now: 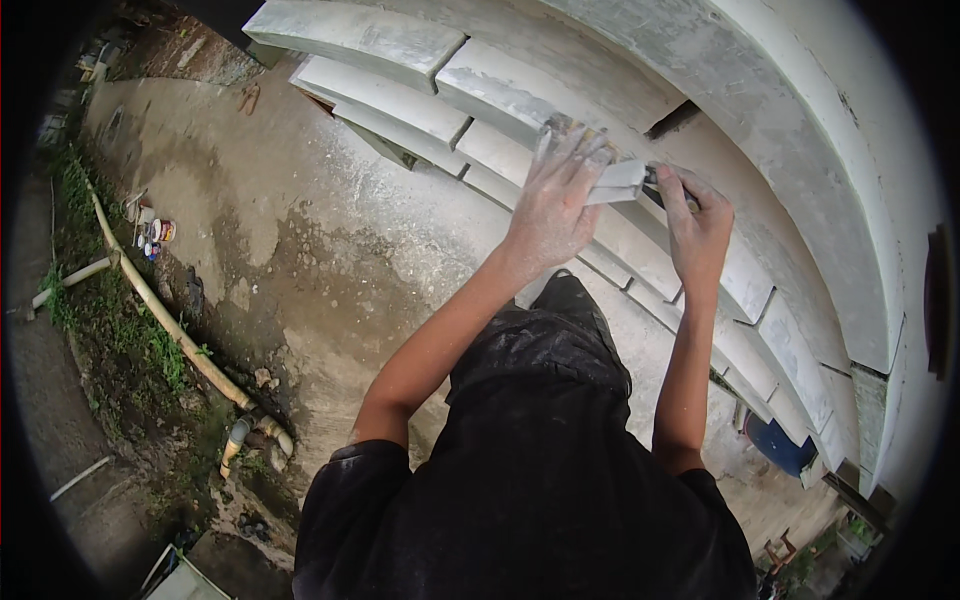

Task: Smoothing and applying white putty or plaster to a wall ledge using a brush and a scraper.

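My right hand [697,220] is closed around the dark handle of a putty knife [650,176], held over the pale ledges. Beside it my left hand [555,212], coated in white dust, has its fingers bent over a putty-smeared, grey and yellowish thing [578,126]; its kind is hard to make out. Between the hands a pale grey, flat-sided piece [617,181] meets the putty knife's tip and the left index finger. Whether that piece belongs to the knife or to what the left hand holds, I cannot tell. The left thumb is hidden.
Stepped grey-white concrete ledges [480,85] with dark gaps curve along my front and right. Stained, white-spattered concrete floor [330,240] spreads left. Farther left are a yellowish pipe [165,310], plants and small containers [155,235]. A blue round vessel [780,445] sits beneath the ledges at right.
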A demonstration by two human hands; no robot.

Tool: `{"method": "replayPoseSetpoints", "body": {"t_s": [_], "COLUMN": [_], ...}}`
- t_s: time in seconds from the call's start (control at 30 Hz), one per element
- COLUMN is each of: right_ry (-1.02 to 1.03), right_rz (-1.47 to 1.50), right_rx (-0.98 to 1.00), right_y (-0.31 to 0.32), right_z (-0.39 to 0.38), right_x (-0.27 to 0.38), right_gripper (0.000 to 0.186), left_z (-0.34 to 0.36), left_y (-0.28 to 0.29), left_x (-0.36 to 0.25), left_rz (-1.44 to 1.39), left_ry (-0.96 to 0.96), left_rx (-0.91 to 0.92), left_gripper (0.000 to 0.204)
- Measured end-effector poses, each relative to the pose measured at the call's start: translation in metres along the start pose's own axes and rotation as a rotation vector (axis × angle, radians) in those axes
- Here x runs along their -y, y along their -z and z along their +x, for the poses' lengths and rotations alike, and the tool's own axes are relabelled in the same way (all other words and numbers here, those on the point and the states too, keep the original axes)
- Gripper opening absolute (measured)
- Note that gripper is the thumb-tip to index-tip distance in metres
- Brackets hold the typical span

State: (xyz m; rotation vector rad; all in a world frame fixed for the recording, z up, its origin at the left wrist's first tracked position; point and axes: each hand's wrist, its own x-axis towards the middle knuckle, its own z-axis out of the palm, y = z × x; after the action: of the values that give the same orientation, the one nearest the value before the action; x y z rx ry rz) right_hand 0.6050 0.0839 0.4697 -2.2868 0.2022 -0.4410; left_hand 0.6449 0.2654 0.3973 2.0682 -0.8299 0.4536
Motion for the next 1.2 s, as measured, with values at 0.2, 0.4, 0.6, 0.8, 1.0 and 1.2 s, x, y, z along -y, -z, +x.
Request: {"method": "replayPoseSetpoints", "body": {"t_s": [0.2,0.4,0.6,0.8,1.0,1.2], "right_ry": [-0.277,-0.228,-0.049,0.069,0.065,-0.118], "right_rz": [-0.040,-0.135,-0.055,-0.009,0.078,0.019], "right_rx": [-0.061,-0.013,0.028,0.098,0.079,-0.071], "right_y": [0.071,0.038,-0.032,-0.107,-0.106,-0.007], "right_z": [-0.044,-0.017,0.019,0.056,0.059,0.018], "right_x": [-0.067,-0.046,-0.020,0.027,0.035,-0.011], "right_gripper": [0.033,0.030,0.030,0.036,0.035,0.035], "left_z": [-0.009,0.003,0.009,0.018,0.022,0.017], "left_y": [-0.070,-0.053,-0.006,0.050,0.051,-0.005], "left_x": [-0.060,-0.022,0.039,0.111,0.103,0.011], "left_rz": [-0.103,-0.148,-0.069,0.054,0.053,-0.129], "left_ry": [-0.081,-0.025,0.051,0.059,0.087,0.003], "left_rx": [0.283,0.228,0.145,0.075,0.040,0.113], "left_gripper": [0.068,0.064,0.061,0.063,0.063,0.060]}}
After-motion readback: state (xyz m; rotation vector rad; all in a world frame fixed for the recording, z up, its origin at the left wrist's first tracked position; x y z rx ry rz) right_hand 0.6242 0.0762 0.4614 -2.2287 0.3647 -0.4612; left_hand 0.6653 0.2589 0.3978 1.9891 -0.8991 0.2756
